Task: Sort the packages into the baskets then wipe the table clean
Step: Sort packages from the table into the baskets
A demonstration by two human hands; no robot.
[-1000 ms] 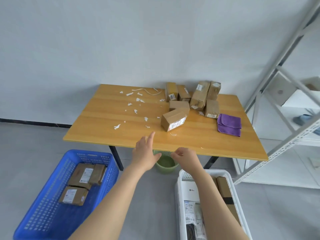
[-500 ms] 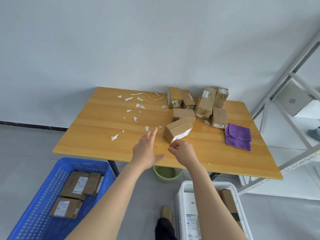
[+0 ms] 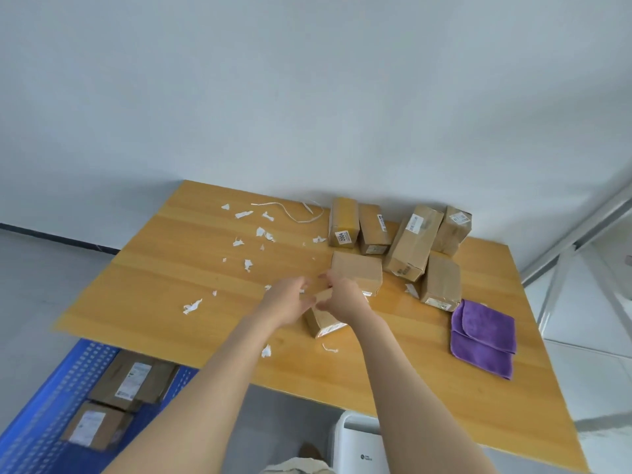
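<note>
The nearest package (image 3: 325,321), a small brown carton with a label on its near end, lies on the worktop (image 3: 164,289) just below the middle of the frame, with both hands on it. The right hand (image 3: 342,297) covers its top with the fingers curled over, so its grip looks closed round the carton. The left hand (image 3: 289,301) is at the carton's left end, but blur hides its fingers and I cannot tell whether that grip is spread or pinching. Just behind lies a flat box (image 3: 357,271), and beyond it, toward the upper right of the worktop, five more cartons (image 3: 412,246) stand or lean close together. So the sorting looks partly done. The blue basket (image 3: 37,415) at lower left already holds at least two packages (image 3: 131,381), while of the white basket (image 3: 355,443) at the bottom edge only a corner shows, its contents hidden. About seven parcels appear left to place. The wiping seems not yet begun: paper scraps (image 3: 191,306) and a white strip (image 3: 294,213) litter the left and middle of the worktop, and the purple cloth (image 3: 482,336) lies folded at the right, well apart from both hands.
</note>
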